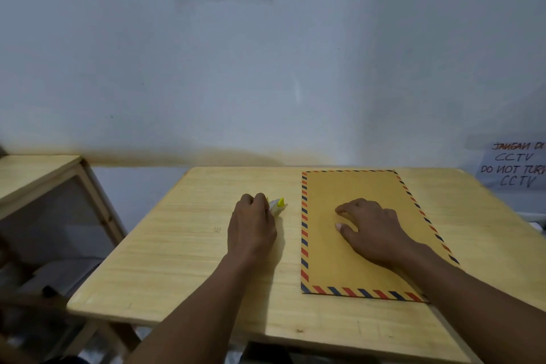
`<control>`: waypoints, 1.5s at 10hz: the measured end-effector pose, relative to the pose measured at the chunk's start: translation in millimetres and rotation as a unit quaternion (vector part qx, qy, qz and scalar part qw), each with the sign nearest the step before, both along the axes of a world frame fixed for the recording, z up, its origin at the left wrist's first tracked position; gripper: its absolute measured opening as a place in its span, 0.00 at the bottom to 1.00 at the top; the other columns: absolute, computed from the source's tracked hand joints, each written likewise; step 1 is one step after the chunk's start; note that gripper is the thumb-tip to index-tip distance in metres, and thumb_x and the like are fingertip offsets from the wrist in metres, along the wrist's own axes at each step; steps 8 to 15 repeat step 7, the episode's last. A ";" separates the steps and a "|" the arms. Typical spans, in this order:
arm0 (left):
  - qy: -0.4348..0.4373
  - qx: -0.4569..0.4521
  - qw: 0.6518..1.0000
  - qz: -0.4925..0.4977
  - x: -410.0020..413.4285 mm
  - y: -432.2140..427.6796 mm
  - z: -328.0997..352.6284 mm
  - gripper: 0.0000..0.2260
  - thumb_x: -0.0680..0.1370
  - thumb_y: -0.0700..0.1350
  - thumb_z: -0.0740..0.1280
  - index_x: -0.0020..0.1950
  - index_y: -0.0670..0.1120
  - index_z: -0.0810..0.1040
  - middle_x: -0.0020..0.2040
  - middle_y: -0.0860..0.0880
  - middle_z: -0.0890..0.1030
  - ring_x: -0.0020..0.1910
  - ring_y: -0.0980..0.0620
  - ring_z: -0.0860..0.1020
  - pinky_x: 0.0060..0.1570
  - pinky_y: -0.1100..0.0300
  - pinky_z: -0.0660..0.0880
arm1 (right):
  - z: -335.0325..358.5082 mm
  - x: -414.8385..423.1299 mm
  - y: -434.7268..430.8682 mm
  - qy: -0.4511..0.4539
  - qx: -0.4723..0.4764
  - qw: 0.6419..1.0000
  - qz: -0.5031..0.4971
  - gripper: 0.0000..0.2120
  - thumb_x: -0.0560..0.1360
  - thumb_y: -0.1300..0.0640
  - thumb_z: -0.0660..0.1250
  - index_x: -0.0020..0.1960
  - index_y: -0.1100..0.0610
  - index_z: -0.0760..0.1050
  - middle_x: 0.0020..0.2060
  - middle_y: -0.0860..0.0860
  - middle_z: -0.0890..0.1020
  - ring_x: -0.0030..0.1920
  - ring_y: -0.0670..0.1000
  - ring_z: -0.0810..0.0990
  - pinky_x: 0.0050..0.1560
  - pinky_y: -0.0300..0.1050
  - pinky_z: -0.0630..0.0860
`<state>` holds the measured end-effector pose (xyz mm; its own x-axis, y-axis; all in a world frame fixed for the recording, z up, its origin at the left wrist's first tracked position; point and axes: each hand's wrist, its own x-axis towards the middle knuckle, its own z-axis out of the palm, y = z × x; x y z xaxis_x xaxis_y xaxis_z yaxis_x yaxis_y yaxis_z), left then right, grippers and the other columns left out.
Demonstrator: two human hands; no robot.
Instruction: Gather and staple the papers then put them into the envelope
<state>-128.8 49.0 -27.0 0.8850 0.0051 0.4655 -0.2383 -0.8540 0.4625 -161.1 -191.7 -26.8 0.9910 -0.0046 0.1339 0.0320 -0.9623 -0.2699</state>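
Observation:
A brown envelope (339,260) with a red and blue striped border lies flat on the right half of the wooden table (177,260). My right hand (372,230) rests palm down on the envelope, fingers spread. My left hand (251,227) is closed around a small white and yellow stapler (278,205) just left of the envelope, low over the tabletop. No loose papers are visible.
A wooden cabinet (44,186) with a glass side stands to the left, lower than the table. A handwritten paper sign (514,168) hangs on the wall at the right. The white wall runs along the table's far edge.

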 end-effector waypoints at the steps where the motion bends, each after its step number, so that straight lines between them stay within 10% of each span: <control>1: 0.015 -0.001 1.000 -0.005 -15.0 -4.3 -3.4 0.02 0.78 0.42 0.63 0.47 0.44 0.74 0.45 0.48 0.74 0.41 0.46 0.74 0.37 0.54 0.72 | -5.8 -10.2 3.5 -0.011 -0.008 1.000 0.005 0.21 0.80 0.42 0.56 0.72 0.43 0.68 0.71 0.46 0.71 0.71 0.50 0.66 0.69 0.56 0.62; 15: 0.031 0.097 0.995 -0.006 -16.5 -8.1 24.8 0.16 0.80 0.56 0.64 0.64 0.50 0.71 0.61 0.49 0.73 0.55 0.49 0.76 0.47 0.54 0.77 | 24.4 -8.5 4.2 0.056 0.003 0.998 0.009 0.24 0.79 0.41 0.61 0.73 0.44 0.66 0.74 0.47 0.68 0.72 0.52 0.66 0.70 0.57 0.65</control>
